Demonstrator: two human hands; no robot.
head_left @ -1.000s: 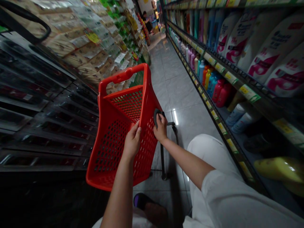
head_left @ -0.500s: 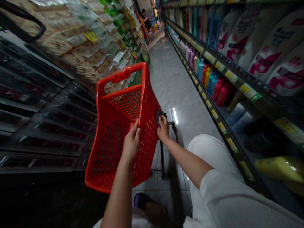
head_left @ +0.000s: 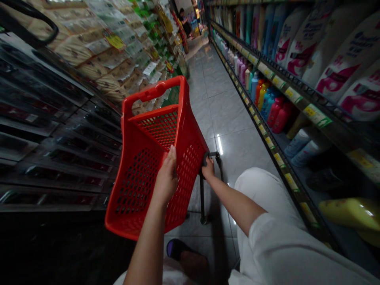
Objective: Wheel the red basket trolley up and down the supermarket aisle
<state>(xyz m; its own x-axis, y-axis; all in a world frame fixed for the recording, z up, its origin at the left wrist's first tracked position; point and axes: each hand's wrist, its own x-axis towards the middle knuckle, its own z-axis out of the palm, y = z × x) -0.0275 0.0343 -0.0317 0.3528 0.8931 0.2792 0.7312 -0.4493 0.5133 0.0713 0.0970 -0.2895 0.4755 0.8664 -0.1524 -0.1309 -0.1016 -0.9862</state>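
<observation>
A red plastic shopping basket [head_left: 190, 126] with perforated walls is tilted in front of me, on a dark cart frame whose leg [head_left: 202, 198] shows beneath it. My left hand [head_left: 167, 178] is wrapped over the near side edge of the basket, thumb up; its fingers are partly hidden. To the right, my right hand [head_left: 208, 168] is closed on a dark grey rounded piece [head_left: 205, 158] against the basket's outer side, close to the frame. What that piece is, I cannot make out. No goods show inside the basket.
Shelves [head_left: 276, 81] of shampoo bottles run along my right, with a yellow bottle [head_left: 350, 213] lying low. Packaged goods [head_left: 89, 51] line the left. Grey floor tiles [head_left: 221, 107] stretch ahead to a distant person [head_left: 184, 23]. My sandal [head_left: 175, 249] is below the basket.
My right hand has moved down and slightly right with the dark rounded piece, along the basket's outer side. My left hand has shifted slightly on the edge; the basket has hardly moved.
</observation>
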